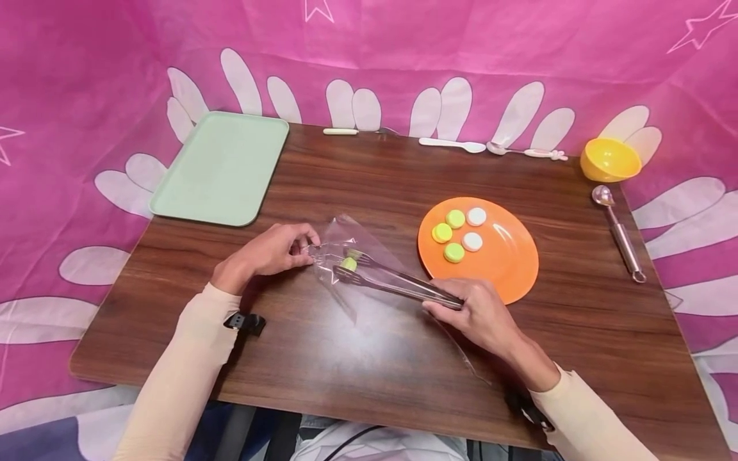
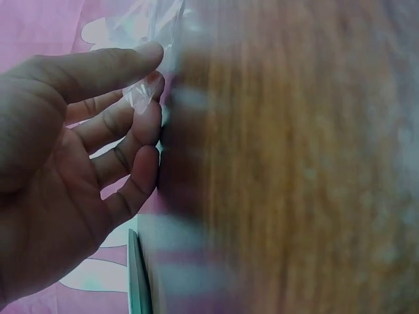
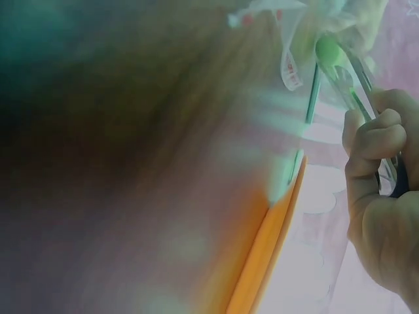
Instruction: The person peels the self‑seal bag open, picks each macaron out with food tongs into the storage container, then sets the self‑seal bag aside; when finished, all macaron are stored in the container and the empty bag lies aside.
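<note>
In the head view my left hand [image 1: 277, 248] pinches the corner of a clear plastic bag [image 1: 369, 240] between thumb and fingers. The left wrist view shows the film [image 2: 141, 95] at the fingertips. My right hand [image 1: 481, 314] grips metal tongs [image 1: 403, 285] by their handle end. Between the tong tips sits a small round green piece [image 1: 348, 264], macaron-like in shape. Those tips and the piece overlap the bag near the left hand; they seem to be inside it. An orange plate [image 1: 507, 275] holds several similar pieces in green, yellow and white.
A pale green tray [image 1: 225, 166] lies at the back left. Along the back edge are a fork [image 1: 346, 131], a white spoon [image 1: 450, 145] and another spoon [image 1: 519, 151]. At the right stand a yellow bowl [image 1: 610, 160] and a metal scoop [image 1: 623, 240].
</note>
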A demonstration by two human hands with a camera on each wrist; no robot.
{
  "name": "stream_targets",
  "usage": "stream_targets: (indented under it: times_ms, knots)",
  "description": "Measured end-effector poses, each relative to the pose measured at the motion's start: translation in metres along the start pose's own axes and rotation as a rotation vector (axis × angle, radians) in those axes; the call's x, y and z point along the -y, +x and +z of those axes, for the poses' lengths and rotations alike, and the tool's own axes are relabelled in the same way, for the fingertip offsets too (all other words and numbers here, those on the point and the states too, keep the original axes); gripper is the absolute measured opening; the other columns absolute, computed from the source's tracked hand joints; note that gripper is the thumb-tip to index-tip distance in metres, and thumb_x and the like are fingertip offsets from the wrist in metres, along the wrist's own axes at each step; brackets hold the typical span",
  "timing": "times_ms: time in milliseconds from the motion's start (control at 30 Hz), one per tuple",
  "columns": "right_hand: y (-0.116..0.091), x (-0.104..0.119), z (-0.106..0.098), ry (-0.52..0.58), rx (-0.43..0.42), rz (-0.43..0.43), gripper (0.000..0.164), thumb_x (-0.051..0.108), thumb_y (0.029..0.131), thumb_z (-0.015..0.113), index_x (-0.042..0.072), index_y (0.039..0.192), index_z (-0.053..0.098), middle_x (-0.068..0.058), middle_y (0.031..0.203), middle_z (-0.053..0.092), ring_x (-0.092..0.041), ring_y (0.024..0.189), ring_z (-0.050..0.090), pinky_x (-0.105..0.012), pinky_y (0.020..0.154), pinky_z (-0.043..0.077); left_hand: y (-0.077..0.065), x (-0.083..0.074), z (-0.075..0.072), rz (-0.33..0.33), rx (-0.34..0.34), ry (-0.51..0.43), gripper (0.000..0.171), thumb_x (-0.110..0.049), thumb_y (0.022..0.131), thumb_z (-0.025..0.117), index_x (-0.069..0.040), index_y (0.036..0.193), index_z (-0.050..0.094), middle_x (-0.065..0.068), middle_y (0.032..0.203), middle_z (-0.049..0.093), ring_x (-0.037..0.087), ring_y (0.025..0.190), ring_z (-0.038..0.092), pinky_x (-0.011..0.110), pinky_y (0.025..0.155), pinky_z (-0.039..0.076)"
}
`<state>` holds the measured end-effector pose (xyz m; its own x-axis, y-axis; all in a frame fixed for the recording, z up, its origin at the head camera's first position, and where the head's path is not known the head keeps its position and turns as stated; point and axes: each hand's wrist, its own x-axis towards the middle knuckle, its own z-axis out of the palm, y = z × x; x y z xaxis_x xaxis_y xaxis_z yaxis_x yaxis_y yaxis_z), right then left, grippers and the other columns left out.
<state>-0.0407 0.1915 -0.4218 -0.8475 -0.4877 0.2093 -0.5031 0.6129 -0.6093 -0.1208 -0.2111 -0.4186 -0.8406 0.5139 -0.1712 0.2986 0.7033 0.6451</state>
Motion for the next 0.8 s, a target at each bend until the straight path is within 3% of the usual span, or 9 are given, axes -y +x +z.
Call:
stream_targets:
  times_ms: [333,500,633,800]
  knots:
    - [-0.008,-0.001,-0.002,0.013,0.050,-0.003,0.025,0.019,0.085,0.092,0.015,0.107,0.081,0.014,0.080,0.069,-0.001,0.071,0.058,-0.016,0.061,0.049,0.001,-0.005,0.002,-0.009,0.032,0.015,0.024,-0.007,0.094,0.080,-0.003,0.117,0.072,0.002,0.085,0.072,0.011,0.079,0.064,0.031,0.080,0.053]
    - [-0.009,0.000,-0.004,0.017,0.076,-0.009,0.023,0.021,0.086,0.092,0.018,0.104,0.079,0.018,0.077,0.063,0.001,0.072,0.057,-0.017,0.062,0.049,0.001,-0.005,0.002,-0.027,0.034,0.018,0.025,-0.007,0.094,0.081,-0.004,0.117,0.072,0.001,0.085,0.072,0.012,0.080,0.064,0.032,0.081,0.053]
    - [-0.013,0.000,-0.007,-0.001,0.057,-0.012,0.021,0.021,0.085,0.092,0.019,0.100,0.077,0.020,0.078,0.063,0.001,0.073,0.058,-0.017,0.065,0.049,0.001,-0.005,0.002,-0.021,0.038,0.030,0.026,-0.009,0.094,0.081,-0.006,0.118,0.072,-0.001,0.084,0.071,0.011,0.079,0.063,0.033,0.084,0.052]
    - [-0.015,-0.002,-0.008,-0.033,0.012,0.010,0.031,0.020,0.083,0.094,0.017,0.108,0.078,0.019,0.081,0.066,0.001,0.076,0.059,-0.014,0.070,0.048,0.001,-0.004,0.001,-0.016,0.038,0.030,0.027,-0.008,0.093,0.081,-0.006,0.118,0.071,-0.001,0.083,0.070,0.011,0.079,0.063,0.034,0.084,0.052]
